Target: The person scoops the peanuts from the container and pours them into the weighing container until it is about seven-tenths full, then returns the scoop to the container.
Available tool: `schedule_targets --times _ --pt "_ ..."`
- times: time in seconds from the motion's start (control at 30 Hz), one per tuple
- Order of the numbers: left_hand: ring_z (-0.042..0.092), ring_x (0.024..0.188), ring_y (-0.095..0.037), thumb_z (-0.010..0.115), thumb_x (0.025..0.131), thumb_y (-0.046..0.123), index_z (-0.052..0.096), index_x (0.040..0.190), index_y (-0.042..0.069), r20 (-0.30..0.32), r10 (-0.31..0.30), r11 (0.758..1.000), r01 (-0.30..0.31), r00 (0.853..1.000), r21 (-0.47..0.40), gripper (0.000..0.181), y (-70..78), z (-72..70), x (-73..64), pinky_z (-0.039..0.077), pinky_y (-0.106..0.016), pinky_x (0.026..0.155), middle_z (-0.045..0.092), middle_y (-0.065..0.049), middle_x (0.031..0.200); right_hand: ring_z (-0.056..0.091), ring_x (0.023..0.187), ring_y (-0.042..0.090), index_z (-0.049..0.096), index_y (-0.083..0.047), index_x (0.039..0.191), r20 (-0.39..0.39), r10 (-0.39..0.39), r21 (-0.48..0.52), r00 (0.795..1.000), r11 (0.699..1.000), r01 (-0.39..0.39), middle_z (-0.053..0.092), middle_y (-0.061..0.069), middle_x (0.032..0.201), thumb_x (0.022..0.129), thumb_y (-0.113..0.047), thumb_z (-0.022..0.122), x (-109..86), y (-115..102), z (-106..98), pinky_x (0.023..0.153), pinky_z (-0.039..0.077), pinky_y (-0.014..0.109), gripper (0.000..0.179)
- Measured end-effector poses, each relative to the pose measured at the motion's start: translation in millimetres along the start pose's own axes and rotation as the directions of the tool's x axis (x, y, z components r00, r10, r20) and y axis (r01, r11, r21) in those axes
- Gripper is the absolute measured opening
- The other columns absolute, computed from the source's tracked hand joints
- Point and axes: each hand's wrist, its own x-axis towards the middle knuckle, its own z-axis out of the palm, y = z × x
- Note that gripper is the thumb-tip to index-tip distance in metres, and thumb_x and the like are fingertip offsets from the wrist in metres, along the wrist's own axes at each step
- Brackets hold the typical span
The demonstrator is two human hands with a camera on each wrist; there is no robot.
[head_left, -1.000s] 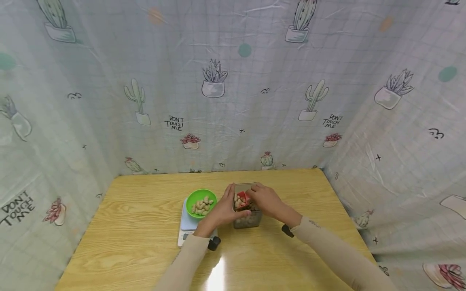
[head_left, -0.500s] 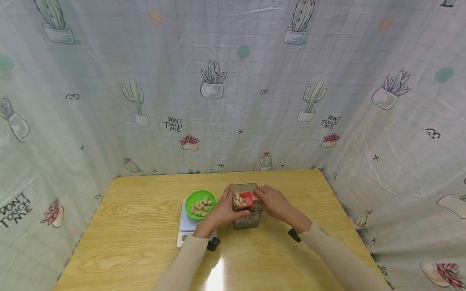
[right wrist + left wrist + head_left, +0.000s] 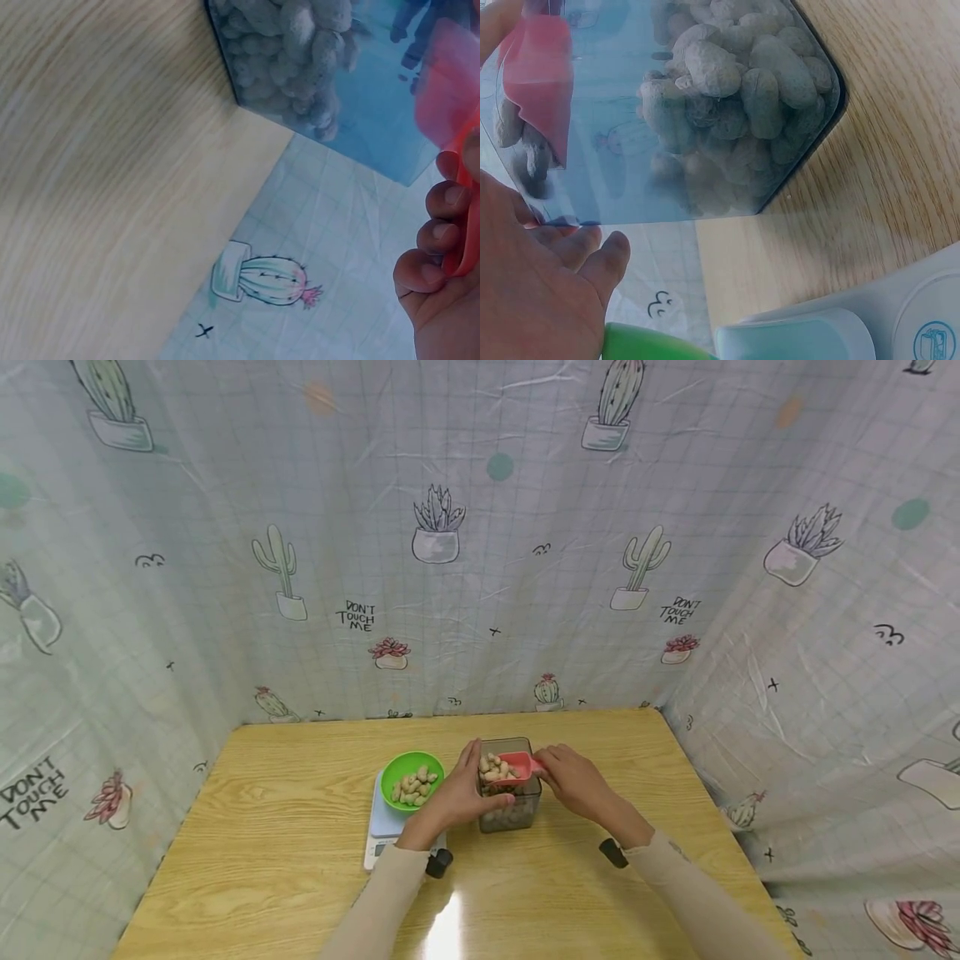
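A red scoop loaded with peanuts sits level at the mouth of a see-through grey container. My right hand grips the scoop's handle, fingers curled round it in the right wrist view. My left hand holds the container's near left corner, thumb across the front and fingers along the left side. More peanuts fill the container's lower part, seen through its wall in the left wrist view. To the left, a green bowl with peanuts in it stands on a kitchen scale.
The wooden table carries all of these things. Behind it hangs a cactus-print curtain, which also runs down both sides. The scale and bowl stand close by my left forearm.
My right hand has moved right and drawn the scoop up from inside the container to its rim, with peanuts in it. The left hand stays on the container.
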Motion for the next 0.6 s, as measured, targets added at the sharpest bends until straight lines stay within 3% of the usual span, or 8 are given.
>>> schedule_targets --times 0.37,0.6 --pt "0.036 0.144 -0.038 0.066 0.077 0.072 -0.003 0.16 0.017 0.003 -0.005 1.0 0.004 1.0 0.025 0.121 0.9 0.9 -0.5 0.042 -0.049 0.109 -0.002 -0.005 0.168 0.052 0.083 0.011 0.062 -0.016 0.112 -0.065 0.031 0.069 0.997 0.997 -0.026 0.065 -0.004 0.098 0.101 -0.026 0.054 -8.1 6.4 13.1 0.071 0.045 0.031 0.017" --pt "0.023 0.15 -0.036 0.067 0.081 0.066 -0.002 0.159 0.011 -0.001 0.011 1.0 -0.011 1.0 0.018 0.118 1.5 0.0 -1.0 0.036 -0.05 0.114 -0.004 -0.007 0.167 0.051 0.083 0.012 0.061 -0.016 0.111 -0.097 0.035 0.088 0.995 0.996 -0.026 0.063 -0.005 0.095 0.102 -0.026 0.053 -7.5 9.3 7.7 0.07 0.044 0.03 0.016"
